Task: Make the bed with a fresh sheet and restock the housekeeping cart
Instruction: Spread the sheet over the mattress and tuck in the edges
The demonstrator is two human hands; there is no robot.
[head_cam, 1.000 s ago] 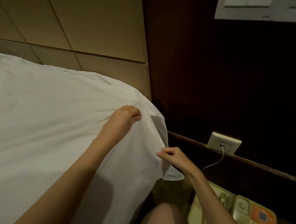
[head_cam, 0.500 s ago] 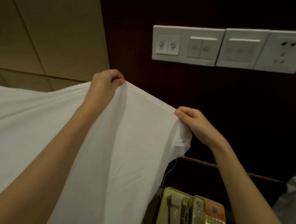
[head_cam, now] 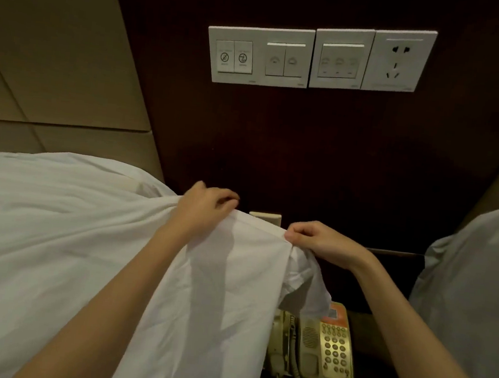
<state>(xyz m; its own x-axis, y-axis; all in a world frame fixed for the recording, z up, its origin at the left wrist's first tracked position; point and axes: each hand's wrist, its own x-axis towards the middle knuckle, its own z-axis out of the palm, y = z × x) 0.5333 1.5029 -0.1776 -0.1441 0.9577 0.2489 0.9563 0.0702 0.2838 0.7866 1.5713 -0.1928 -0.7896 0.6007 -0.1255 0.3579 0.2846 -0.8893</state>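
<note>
Right at the bed's corner, both hands are on the white sheet [head_cam: 90,249], which covers the mattress across the left of the view and runs out of frame at the left and bottom edges. Left hand [head_cam: 207,204] has its fingers curled over the raised top edge of the fabric, gripping it; the fingertips are tucked behind the cloth and partly out of sight. Right hand [head_cam: 319,241] pinches the same edge further along, thumb and forefinger pressed together on the hem. Between the two hands that hem is pulled taut, and a loose corner hangs down below the right hand, draping over the top of the telephone [head_cam: 318,348] on the dark bedside surface. The handset's lower end is hidden in shadow. Behind the hem, a small pale wall plate [head_cam: 265,217] peeks out, mostly covered. Up on the dark wall sits the switch and socket panel [head_cam: 319,57], its labels too small to read. Far right, another pale covered shape [head_cam: 475,302] is cut off by the frame
</note>
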